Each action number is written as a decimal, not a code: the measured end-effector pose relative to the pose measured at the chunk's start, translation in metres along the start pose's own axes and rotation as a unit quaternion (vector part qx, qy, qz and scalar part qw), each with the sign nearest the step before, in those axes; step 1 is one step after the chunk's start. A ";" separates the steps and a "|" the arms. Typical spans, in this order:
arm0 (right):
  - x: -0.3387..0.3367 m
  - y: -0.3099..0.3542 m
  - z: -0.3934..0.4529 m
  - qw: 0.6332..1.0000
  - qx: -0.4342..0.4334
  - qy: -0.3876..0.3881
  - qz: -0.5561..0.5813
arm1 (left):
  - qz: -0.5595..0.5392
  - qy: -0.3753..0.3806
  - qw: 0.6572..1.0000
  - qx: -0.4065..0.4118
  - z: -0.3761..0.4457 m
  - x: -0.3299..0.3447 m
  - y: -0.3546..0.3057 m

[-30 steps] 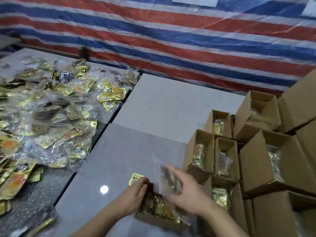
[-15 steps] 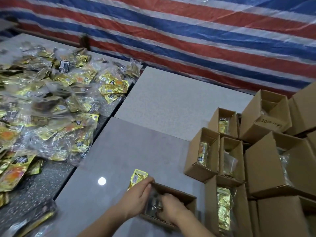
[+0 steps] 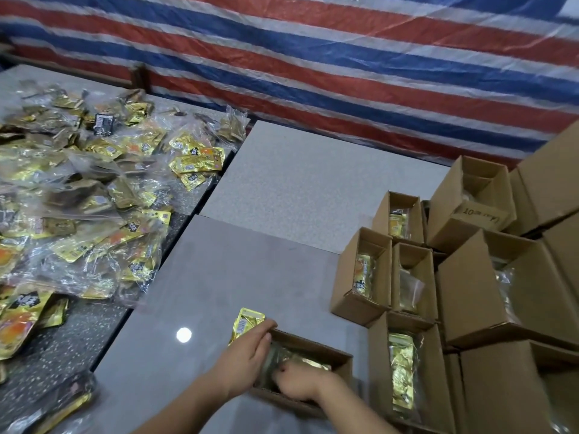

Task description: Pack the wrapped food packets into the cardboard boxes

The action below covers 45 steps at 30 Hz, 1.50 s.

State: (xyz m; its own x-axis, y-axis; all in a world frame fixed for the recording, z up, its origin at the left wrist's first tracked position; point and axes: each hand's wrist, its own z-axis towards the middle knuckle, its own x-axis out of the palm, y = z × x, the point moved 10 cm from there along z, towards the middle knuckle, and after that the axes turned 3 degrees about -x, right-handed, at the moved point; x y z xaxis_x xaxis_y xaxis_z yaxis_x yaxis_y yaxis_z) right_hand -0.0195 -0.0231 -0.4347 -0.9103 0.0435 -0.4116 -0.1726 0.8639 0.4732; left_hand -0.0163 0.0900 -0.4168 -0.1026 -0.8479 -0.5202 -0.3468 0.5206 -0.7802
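Note:
A small open cardboard box (image 3: pixel 316 343) lies on the grey slab in front of me. My left hand (image 3: pixel 247 360) grips its left wall, fingers hooked over the edge. Inside the box, my right hand (image 3: pixel 302 383) has its fingers curled down onto a clear bag of gold wrapped packets (image 3: pixel 302 361). A single gold packet (image 3: pixel 247 321) lies flat just outside the box's left corner, partly under my left fingers. A large heap of gold packets in clear bags (image 3: pixel 94 198) covers the table to the left.
Several open cardboard boxes (image 3: pixel 363 277) with packets in them stand packed together on the right, with bigger boxes (image 3: pixel 488 277) behind them. A red, white and blue striped tarp (image 3: pixel 313 57) hangs at the back. Grey slabs (image 3: pixel 235 270) stretch between heap and boxes.
My right hand brought the clear bag of packets down from above the box and pushed it inside. My left hand stayed on the box's left wall. The view tilted slightly.

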 end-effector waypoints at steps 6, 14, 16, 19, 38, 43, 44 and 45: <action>-0.030 0.006 -0.030 0.992 -0.032 -0.114 -0.040 | 0.015 0.011 1.000 -0.005 0.004 0.002 0.002; -0.083 -0.019 -0.083 0.919 -0.079 -0.353 -0.156 | 0.024 0.004 1.000 -0.014 0.004 0.004 0.004; -0.074 -0.025 -0.066 0.938 -0.039 -0.271 -0.210 | 0.021 0.006 1.000 -0.016 0.004 0.003 0.003; -0.076 -0.025 -0.061 0.933 -0.008 -0.277 -0.230 | 0.023 -0.008 0.999 -0.035 0.002 -0.001 -0.003; -0.089 -0.098 -0.120 0.901 0.176 -0.360 -0.165 | 0.056 0.132 0.986 -0.081 0.029 0.096 -0.072; -0.093 -0.125 -0.134 0.898 0.198 -0.365 -0.143 | 0.004 0.148 0.984 -0.099 0.034 0.113 -0.093; -0.094 -0.128 -0.136 0.898 0.198 -0.369 -0.134 | -0.004 0.150 0.984 -0.097 0.034 0.115 -0.096; -0.095 -0.131 -0.138 0.897 0.195 -0.376 -0.125 | -0.014 0.152 0.984 -0.097 0.034 0.117 -0.097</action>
State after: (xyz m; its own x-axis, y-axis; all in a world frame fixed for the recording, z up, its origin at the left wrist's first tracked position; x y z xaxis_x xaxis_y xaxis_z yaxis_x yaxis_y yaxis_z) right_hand 0.0375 -0.2092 -0.3505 -0.3252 0.0243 -0.9453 -0.0573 0.9973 0.0453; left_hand 0.0369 -0.0563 -0.4134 -0.3543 -0.8676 -0.3490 -0.5210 0.4930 -0.6968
